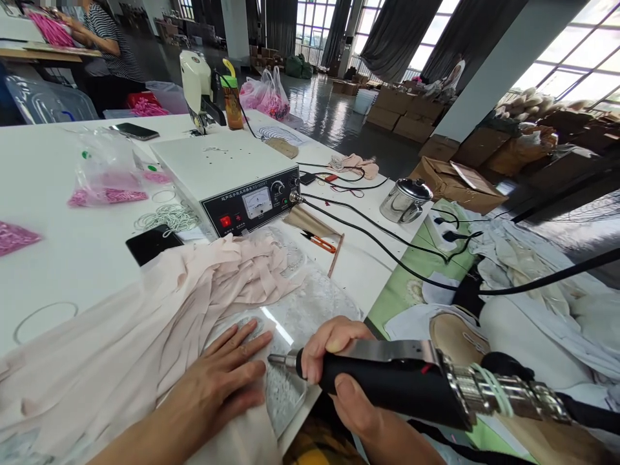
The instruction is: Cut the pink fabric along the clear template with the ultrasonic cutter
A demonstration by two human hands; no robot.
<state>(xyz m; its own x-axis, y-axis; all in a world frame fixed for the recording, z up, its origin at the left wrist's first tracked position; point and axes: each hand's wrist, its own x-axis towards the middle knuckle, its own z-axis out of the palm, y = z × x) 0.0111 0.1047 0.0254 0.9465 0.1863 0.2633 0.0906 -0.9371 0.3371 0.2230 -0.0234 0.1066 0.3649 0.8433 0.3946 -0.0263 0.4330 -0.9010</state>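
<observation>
My left hand (220,374) lies with spread fingers on pale pink fabric (159,303), pressing it against a clear sheet (314,300) at the table's near edge. My right hand (346,368) is wrapped round a black handheld tool (387,381) with a metal tip, which points left and touches or nearly touches the fabric edge beside my left fingers. A cable trails from the tool's back end. Behind the fabric sits a white control box (252,200) with a black front panel, a dial and a red switch.
Orange snips (320,241), a metal mug (405,200) and black cables (368,226) are right of the box. Phones (137,131), bags of pink pieces (109,181) and a sewing machine head (197,87) stand left and behind. A person (111,45) sits at the far left.
</observation>
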